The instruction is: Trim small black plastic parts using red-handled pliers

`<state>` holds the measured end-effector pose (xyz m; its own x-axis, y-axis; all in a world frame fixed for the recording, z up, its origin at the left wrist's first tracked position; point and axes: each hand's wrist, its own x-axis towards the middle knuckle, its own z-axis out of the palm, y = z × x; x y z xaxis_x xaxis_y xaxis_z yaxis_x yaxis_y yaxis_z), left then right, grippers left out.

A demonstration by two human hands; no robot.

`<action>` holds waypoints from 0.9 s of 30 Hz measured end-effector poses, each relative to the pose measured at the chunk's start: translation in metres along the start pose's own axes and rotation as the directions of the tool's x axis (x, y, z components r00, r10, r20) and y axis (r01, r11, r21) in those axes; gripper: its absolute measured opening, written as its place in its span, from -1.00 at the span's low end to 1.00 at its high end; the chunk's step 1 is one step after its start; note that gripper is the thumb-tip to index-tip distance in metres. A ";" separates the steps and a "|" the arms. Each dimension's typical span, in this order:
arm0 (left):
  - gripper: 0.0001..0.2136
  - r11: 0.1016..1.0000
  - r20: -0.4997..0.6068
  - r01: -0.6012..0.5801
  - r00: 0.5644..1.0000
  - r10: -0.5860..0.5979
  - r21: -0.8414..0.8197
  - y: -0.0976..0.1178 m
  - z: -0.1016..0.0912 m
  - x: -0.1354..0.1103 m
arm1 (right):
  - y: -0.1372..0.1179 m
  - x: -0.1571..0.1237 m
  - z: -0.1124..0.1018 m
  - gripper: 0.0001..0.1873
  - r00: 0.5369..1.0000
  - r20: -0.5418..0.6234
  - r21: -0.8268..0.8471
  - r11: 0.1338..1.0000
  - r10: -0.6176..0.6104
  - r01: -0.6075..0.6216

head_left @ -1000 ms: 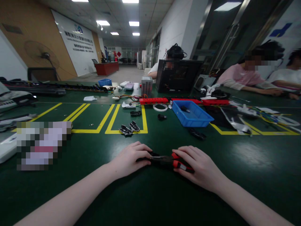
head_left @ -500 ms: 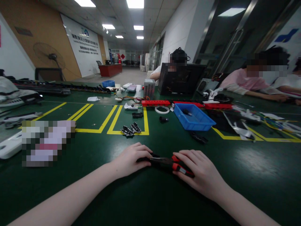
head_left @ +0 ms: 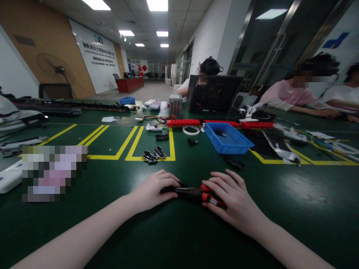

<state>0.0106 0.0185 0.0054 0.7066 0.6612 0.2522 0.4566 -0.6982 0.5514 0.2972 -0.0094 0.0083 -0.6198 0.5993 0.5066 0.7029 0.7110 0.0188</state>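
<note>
My right hand (head_left: 234, 198) is closed round the red and black handles of a pair of pliers (head_left: 190, 191), whose jaws point left. My left hand (head_left: 158, 189) pinches a small black part (head_left: 167, 189) whose exact kind I cannot make out. The jaws reach this part beside my left fingertips; whether they grip it is too dark to tell. Beyond the hands, black and silver plastic pieces (head_left: 154, 154) lie on the green table (head_left: 134, 239). A black cylindrical piece (head_left: 192, 142) rests farther back, left of a blue tray (head_left: 228, 138).
A dark elongated piece (head_left: 234, 163) lies in front of the tray. Red strips (head_left: 183, 122) and a white ring (head_left: 191, 130) are behind. Blurred packages (head_left: 56, 172) lie at left, cables and scraps at right. A person (head_left: 291, 93) sits at the far right side.
The view has shifted slightly, so things sit a little farther left. Some fingers of my right hand have lifted and spread, while the pliers stay at the black part.
</note>
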 end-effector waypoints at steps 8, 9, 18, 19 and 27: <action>-0.84 1.000 0.020 0.019 1.000 -0.019 0.005 0.001 -0.001 -0.001 | 0.002 -0.005 -0.003 -0.56 1.000 -0.023 -0.018 1.000 -0.007 0.006; -0.85 1.000 0.022 0.019 1.000 -0.019 0.000 0.000 -0.001 -0.001 | 0.004 -0.006 -0.003 -0.54 0.999 -0.030 -0.023 1.000 -0.016 0.015; -0.82 1.000 0.026 0.022 0.999 -0.022 -0.001 0.000 -0.002 -0.001 | 0.011 -0.012 0.002 -0.50 1.000 0.008 0.042 0.999 0.022 -0.022; -0.83 1.000 0.023 0.019 1.000 -0.019 0.004 0.001 -0.003 -0.001 | 0.011 -0.012 0.003 -0.50 1.000 0.013 0.043 0.999 0.020 -0.020; -0.83 0.999 0.021 0.012 1.000 -0.012 0.034 0.002 -0.003 -0.001 | 0.010 -0.013 0.004 -0.56 1.000 0.023 0.076 0.997 0.011 -0.012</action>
<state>0.0090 0.0175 0.0088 0.7120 0.6639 0.2288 0.4830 -0.6996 0.5266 0.3104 -0.0086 -0.0014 -0.6201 0.6152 0.4869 0.6820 0.7295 -0.0530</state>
